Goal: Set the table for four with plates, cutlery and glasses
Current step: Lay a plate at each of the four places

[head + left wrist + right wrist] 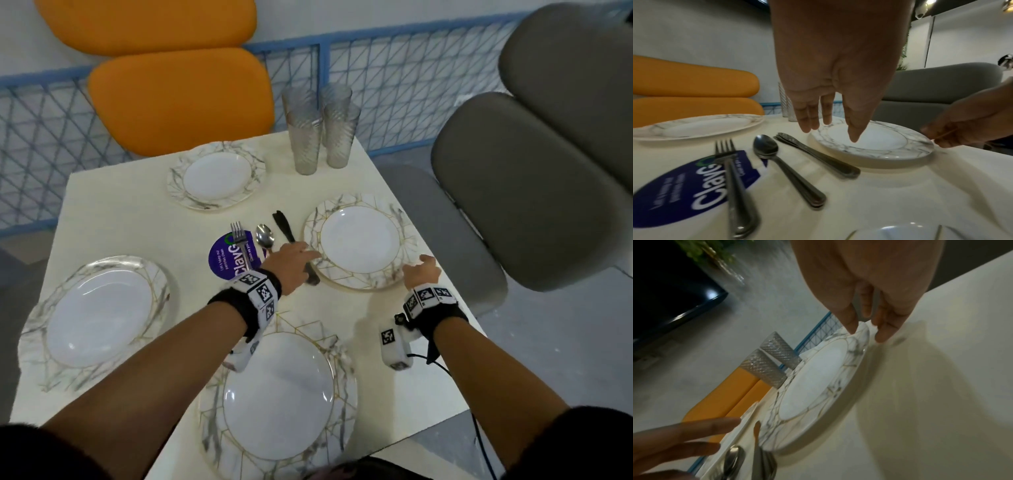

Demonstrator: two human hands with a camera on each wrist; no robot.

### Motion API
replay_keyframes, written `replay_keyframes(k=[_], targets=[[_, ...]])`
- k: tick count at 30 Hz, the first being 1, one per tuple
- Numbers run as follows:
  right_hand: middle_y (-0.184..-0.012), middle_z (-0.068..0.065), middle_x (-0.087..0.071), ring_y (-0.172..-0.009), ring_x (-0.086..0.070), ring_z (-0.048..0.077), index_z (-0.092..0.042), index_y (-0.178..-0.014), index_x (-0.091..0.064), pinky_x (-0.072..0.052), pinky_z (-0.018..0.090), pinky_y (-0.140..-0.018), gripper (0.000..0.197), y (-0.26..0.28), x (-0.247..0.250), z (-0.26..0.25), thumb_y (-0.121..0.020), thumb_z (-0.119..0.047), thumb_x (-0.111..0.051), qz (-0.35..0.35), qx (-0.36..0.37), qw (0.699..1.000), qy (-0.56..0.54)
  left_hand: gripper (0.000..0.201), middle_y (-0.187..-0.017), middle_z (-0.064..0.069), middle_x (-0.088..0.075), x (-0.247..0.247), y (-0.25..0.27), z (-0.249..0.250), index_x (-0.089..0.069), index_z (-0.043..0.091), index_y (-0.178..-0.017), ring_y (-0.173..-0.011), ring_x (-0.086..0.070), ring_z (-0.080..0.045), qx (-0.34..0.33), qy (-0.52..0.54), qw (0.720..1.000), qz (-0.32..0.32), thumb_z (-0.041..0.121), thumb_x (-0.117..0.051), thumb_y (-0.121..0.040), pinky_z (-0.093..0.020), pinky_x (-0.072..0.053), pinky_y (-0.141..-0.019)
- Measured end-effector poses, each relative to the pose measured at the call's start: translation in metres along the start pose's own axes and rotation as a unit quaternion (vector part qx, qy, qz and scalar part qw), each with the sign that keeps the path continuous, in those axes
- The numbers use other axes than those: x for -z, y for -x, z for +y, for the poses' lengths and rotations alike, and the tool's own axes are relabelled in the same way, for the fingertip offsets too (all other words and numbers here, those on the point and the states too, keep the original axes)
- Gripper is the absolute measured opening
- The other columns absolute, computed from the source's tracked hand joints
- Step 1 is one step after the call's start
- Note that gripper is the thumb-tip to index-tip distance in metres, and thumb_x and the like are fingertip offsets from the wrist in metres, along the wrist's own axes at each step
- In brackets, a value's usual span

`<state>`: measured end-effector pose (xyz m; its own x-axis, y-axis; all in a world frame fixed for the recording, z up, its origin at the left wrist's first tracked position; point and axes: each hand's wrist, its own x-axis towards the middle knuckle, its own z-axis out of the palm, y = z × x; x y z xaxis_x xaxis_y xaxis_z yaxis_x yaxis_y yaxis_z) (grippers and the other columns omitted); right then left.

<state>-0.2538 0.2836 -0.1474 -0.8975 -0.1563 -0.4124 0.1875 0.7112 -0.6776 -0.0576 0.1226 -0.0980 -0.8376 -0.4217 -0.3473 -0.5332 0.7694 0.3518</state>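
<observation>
Four marbled white plates lie on the white table (116,219): far (216,175), left (99,308), near (277,394) and right (359,240). My left hand (294,260) hovers over the right plate's left rim (818,134) with straight fingers (805,128), holding nothing. My right hand (423,270) is at that plate's near right rim (861,344), pinched between finger (851,329) and thumb. The plate rests flat. Forks (239,240), spoons (265,236) and knives (284,228) lie bunched mid-table. Several ribbed glasses (305,137) stand at the far edge.
A purple round sticker (226,260) lies under the forks. Orange chairs (178,99) stand beyond the far edge and grey chairs (520,192) to the right. A blue mesh railing (394,85) runs behind. The table's right edge is just past my right hand.
</observation>
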Motion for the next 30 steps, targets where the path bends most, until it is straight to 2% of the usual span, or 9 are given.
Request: replay_keyframes(k=[4,6,9,12,17,22,26,28,30], targets=[[-0.132,0.020,-0.052,-0.119,-0.052,0.033,-0.004,-0.133,-0.044,-0.042,0.035,-0.096,0.046,-0.015,0.003,0.006,-0.089,-0.008,-0.055,-0.037,-0.033,0.998,-0.033,0.056,-0.157,-0.009,-0.015,-0.016,-0.024,0.009,-0.027,0.026,-0.147,-0.141,-0.020,-0.029,-0.001,-0.037,0.998,-0.050,0.017,-0.047,-0.095,-0.039,-0.027,-0.112],[-0.131,0.018,-0.055,-0.119,-0.052,0.033,-0.004,-0.129,-0.049,-0.041,0.033,-0.098,0.041,-0.020,0.004,0.009,-0.089,-0.008,-0.055,-0.034,-0.033,0.998,-0.029,0.055,-0.156,-0.011,-0.018,-0.023,-0.032,0.008,-0.026,0.025,-0.147,-0.140,-0.024,-0.029,-0.006,-0.057,0.997,-0.058,0.017,-0.045,-0.096,-0.038,-0.026,-0.113],[-0.123,0.017,-0.062,-0.114,-0.058,0.033,-0.003,-0.122,-0.057,-0.043,0.036,-0.103,0.036,-0.030,0.001,0.013,-0.087,-0.011,-0.059,-0.029,-0.026,0.999,-0.026,0.051,-0.153,-0.012,-0.025,-0.029,-0.038,0.006,-0.032,0.023,-0.145,-0.137,-0.030,-0.029,-0.003,-0.049,0.998,-0.050,0.013,-0.045,-0.096,-0.038,-0.028,-0.112],[-0.113,0.019,-0.068,-0.105,-0.063,0.035,-0.005,-0.115,-0.062,-0.047,0.042,-0.100,0.032,-0.043,-0.004,0.017,-0.083,-0.012,-0.063,-0.022,-0.027,0.998,-0.046,0.053,-0.155,-0.011,-0.021,-0.028,-0.042,0.005,-0.034,0.021,-0.145,-0.140,-0.024,-0.028,0.001,-0.026,0.998,-0.048,0.006,-0.045,-0.095,-0.039,-0.026,-0.114],[-0.110,0.020,-0.068,-0.104,-0.064,0.035,-0.006,-0.114,-0.061,-0.048,0.043,-0.098,0.032,-0.057,-0.008,0.020,-0.083,-0.012,-0.063,-0.034,-0.031,0.997,-0.066,0.056,-0.155,-0.010,-0.020,-0.027,-0.046,0.004,-0.036,0.019,-0.144,-0.142,-0.021,-0.027,-0.004,-0.008,0.999,-0.038,0.001,-0.048,-0.092,-0.040,-0.026,-0.114],[-0.112,0.019,-0.068,-0.105,-0.063,0.035,-0.008,-0.116,-0.060,-0.048,0.044,-0.098,0.034,-0.059,-0.008,0.026,-0.083,-0.015,-0.063,-0.044,-0.021,0.997,-0.066,0.054,-0.154,-0.009,-0.023,-0.028,-0.046,0.002,-0.037,0.019,-0.144,-0.141,-0.024,-0.025,-0.012,-0.024,0.999,-0.034,0.000,-0.044,-0.093,-0.038,-0.032,-0.112],[-0.107,0.019,-0.065,-0.097,-0.062,0.034,-0.005,-0.121,-0.053,-0.050,0.047,-0.094,0.038,-0.050,-0.002,0.015,-0.085,-0.013,-0.061,-0.030,-0.038,0.995,-0.092,0.052,-0.154,-0.008,-0.022,-0.027,-0.045,0.001,-0.036,0.019,-0.144,-0.141,-0.023,-0.023,-0.011,-0.006,0.999,-0.032,0.002,-0.043,-0.094,-0.037,-0.031,-0.112],[-0.117,0.020,-0.058,-0.107,-0.057,0.036,-0.003,-0.124,-0.047,-0.046,0.044,-0.097,0.042,-0.041,0.001,0.002,-0.085,-0.012,-0.060,0.021,-0.004,0.998,-0.066,0.050,-0.153,-0.005,-0.024,-0.023,-0.041,-0.002,-0.037,0.018,-0.143,-0.140,-0.027,-0.020,-0.013,0.019,1.000,-0.009,0.006,-0.044,-0.095,-0.033,-0.033,-0.110],[-0.120,0.022,-0.054,-0.111,-0.052,0.036,0.000,-0.122,-0.047,-0.041,0.043,-0.097,0.039,-0.028,0.005,-0.011,-0.084,-0.006,-0.057,0.063,0.068,0.995,-0.029,0.046,-0.152,-0.003,-0.028,-0.016,-0.036,-0.006,-0.039,0.017,-0.142,-0.138,-0.031,-0.018,-0.015,0.048,0.998,0.030,0.010,-0.043,-0.097,-0.030,-0.035,-0.109]])
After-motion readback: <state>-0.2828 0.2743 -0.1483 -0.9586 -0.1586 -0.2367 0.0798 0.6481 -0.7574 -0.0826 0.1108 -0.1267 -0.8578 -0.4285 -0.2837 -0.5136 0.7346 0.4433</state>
